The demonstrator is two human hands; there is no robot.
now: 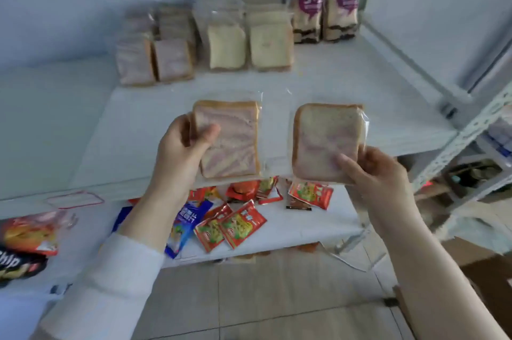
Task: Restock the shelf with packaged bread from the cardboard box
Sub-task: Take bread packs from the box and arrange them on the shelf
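My left hand (182,145) grips a clear-wrapped pack of pink-swirled sliced bread (232,142) by its left edge. My right hand (371,170) holds a second pack of pink-swirled bread (324,137) by its lower right corner. Both packs hang upright above the front edge of the white shelf (346,90). At the back of that shelf stand rows of packaged bread: pink-swirled packs (155,59) on the left, plain white packs (249,45) in the middle, purple-labelled packs (324,15) on the right. A corner of the cardboard box (487,278) shows at the lower right.
The lower shelf (304,228) carries red snack sachets (238,226), a blue packet (185,223) and chip bags (25,245) at the left. A perforated metal upright (465,134) frames the shelf on the right. Tiled floor lies below.
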